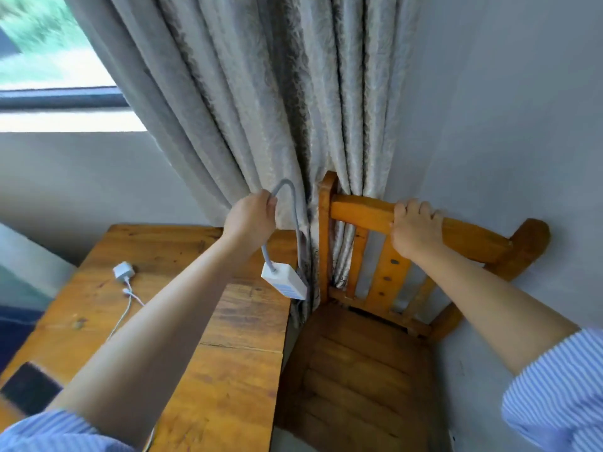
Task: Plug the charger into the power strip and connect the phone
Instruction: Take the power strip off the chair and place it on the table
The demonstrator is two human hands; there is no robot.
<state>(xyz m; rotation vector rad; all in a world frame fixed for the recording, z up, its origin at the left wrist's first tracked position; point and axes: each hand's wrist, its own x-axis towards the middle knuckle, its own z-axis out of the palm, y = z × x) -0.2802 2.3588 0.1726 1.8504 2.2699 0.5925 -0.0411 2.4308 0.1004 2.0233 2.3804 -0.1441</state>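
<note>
The left hand (253, 216) is pinching the grey cord (295, 207) in closed fingers, so the white power strip (285, 281) is dangling just below at five o'clock, over the table's (228, 370) far edge. The right hand (414, 228) is wrapping around the chair's (470, 238) top rail, bracing. The charger (123, 272) is lying at nine o'clock of the strip, the phone (29, 388) at seven. Probably best: lowering the strip flat, sockets up, near the charger.
</note>
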